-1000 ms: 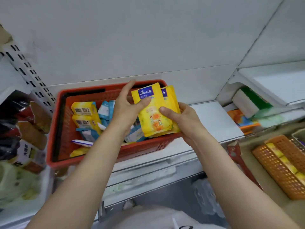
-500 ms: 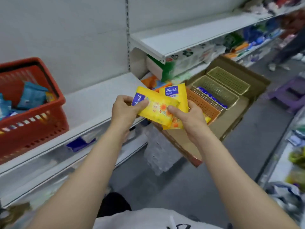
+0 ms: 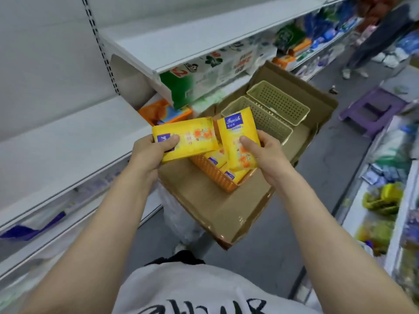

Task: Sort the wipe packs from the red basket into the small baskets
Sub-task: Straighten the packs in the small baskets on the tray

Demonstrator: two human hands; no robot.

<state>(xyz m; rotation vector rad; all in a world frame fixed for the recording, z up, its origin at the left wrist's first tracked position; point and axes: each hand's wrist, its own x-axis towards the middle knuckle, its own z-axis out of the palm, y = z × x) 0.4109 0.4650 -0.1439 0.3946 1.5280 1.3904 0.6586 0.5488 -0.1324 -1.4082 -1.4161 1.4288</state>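
A: Why one yellow wipe pack per hand?
B: Likely to drop them singly. The left hand (image 3: 149, 152) grips one pack (image 3: 184, 141) flat; the right hand (image 3: 264, 152) pinches the other (image 3: 238, 141) upright, both at frame centre above the orange basket (image 3: 215, 175).
A: And that basket?
B: It already holds matching yellow packs inside the cardboard box (image 3: 217, 209).

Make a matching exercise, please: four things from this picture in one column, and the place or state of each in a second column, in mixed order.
1. left hand
2. right hand
3. orange basket
4. nearer green basket

a. holds yellow packs already
b. grips a pack lying sideways
c. shows no yellow packs
d. grips a pack standing upright

Pairs: 1-b, 2-d, 3-a, 4-c
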